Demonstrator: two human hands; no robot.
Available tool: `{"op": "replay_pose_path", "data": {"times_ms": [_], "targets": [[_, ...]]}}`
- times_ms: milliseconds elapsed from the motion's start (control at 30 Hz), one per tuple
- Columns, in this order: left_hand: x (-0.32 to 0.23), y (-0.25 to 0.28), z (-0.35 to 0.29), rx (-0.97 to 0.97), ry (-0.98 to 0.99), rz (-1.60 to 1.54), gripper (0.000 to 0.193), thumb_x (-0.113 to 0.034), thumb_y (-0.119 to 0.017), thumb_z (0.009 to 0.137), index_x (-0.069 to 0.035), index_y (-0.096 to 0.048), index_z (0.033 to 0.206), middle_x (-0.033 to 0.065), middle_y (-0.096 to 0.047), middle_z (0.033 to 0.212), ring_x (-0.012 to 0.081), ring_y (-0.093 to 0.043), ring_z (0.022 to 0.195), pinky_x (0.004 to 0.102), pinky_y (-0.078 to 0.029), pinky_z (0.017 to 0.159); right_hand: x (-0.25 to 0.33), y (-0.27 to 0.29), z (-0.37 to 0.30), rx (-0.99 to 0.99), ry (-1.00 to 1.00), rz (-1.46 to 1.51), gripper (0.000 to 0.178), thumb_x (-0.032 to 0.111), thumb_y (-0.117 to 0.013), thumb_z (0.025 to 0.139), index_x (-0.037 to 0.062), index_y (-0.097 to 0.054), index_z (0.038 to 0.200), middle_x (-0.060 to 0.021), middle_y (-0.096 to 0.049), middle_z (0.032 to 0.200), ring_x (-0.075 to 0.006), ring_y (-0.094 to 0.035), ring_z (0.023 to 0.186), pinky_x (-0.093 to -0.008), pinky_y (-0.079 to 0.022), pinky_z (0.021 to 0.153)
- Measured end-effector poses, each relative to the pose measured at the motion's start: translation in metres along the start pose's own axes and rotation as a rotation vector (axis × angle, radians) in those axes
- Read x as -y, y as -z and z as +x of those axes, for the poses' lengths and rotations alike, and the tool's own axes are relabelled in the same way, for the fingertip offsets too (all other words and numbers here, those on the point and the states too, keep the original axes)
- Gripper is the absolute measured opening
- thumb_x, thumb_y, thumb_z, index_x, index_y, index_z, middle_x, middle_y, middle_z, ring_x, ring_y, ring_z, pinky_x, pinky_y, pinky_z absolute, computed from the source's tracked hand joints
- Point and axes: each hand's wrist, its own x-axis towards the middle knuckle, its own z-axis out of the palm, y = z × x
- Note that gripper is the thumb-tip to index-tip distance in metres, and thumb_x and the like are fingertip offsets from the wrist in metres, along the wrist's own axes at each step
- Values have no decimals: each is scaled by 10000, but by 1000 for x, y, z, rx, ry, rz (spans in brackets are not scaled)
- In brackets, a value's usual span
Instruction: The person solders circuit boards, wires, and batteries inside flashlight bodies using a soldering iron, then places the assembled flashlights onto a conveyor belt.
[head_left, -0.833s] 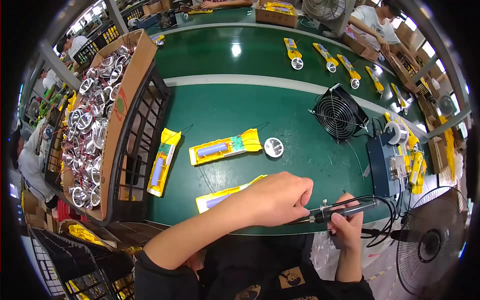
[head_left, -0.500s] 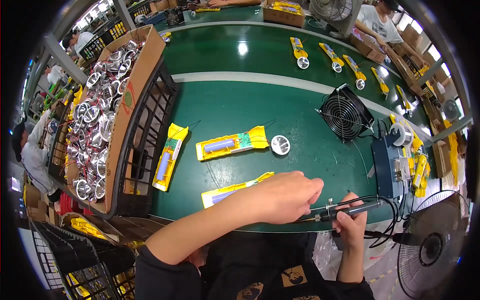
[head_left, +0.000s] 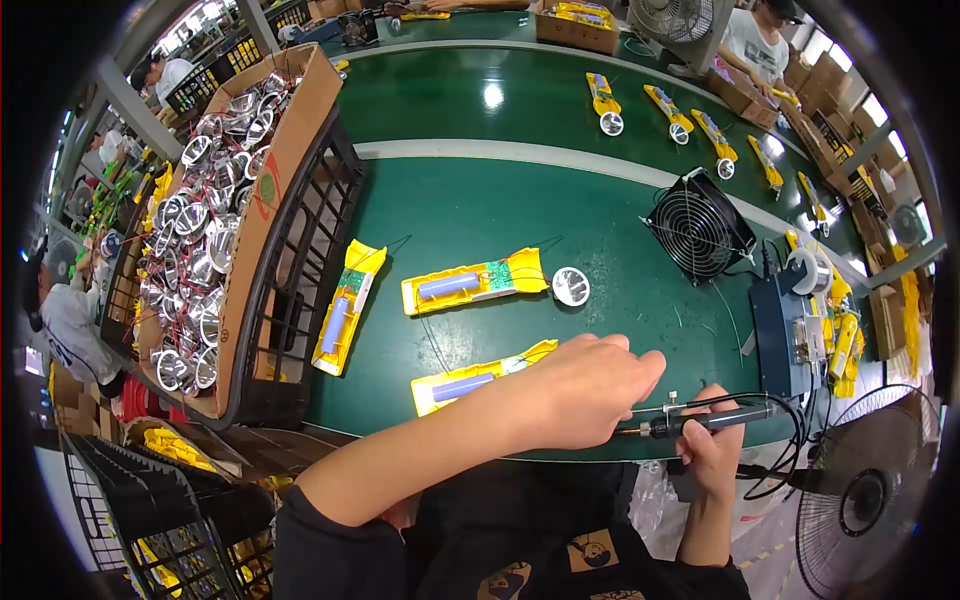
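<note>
My right hand (head_left: 712,447) grips a soldering iron (head_left: 680,424) near the bench's front edge, its tip pointing left. My left hand (head_left: 588,392) is closed with the knuckles up, right by the iron's tip; its fingertips and whatever they pinch are hidden. Under my left forearm lies a yellow plastic housing (head_left: 430,396) with a purple cylindrical cell, partly covered. Farther back, another yellow housing (head_left: 526,268) holds a cell and a green circuit board, and a round silver reflector (head_left: 571,287) lies at its right end. A third yellow housing (head_left: 372,262) stands lengthwise at left.
A carton (head_left: 262,205) heaped with wired reflectors sits in a black crate (head_left: 318,215) at left. At right are a small black fan (head_left: 700,230), a blue box (head_left: 772,325) with a wire spool (head_left: 806,270), and a larger fan (head_left: 865,500). Several housings lie on the far green belt (head_left: 440,95).
The whole view has shifted slightly. My hands keep almost the same pose around the iron. At the far right, a co-worker's hand now has a yellow piece.
</note>
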Motion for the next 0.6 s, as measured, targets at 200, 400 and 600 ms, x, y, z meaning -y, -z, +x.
{"op": "replay_pose_path", "data": {"times_ms": [200,400,600], "targets": [[1,0,2,-16,-7,-58,154,-78,-574,740,-51,-424,758,81,-507,669,268,-489,723,376,-373,624,2,4,-1,46,-6,-1,132,15,-533,737,-3,-426,811,-60,-494,586,-76,-438,407,-181,-349,367],[1,-1,4,-10,6,-68,154,-80,-577,738,-49,-427,754,76,-508,668,264,-491,723,378,-375,625,2,8,-2,41,-30,-54,130,18,-535,736,-3,-434,815,-67,-510,586,-74,-449,415,-177,-357,376],[1,-2,5,9,30,-53,145,-74,-569,740,-46,-428,755,89,-511,673,275,-493,731,382,-376,625,-3,9,-1,23,-45,-13,117,25,-524,741,2,-441,820,-78,-523,569,-69,-439,408,-176,-346,373]]}}
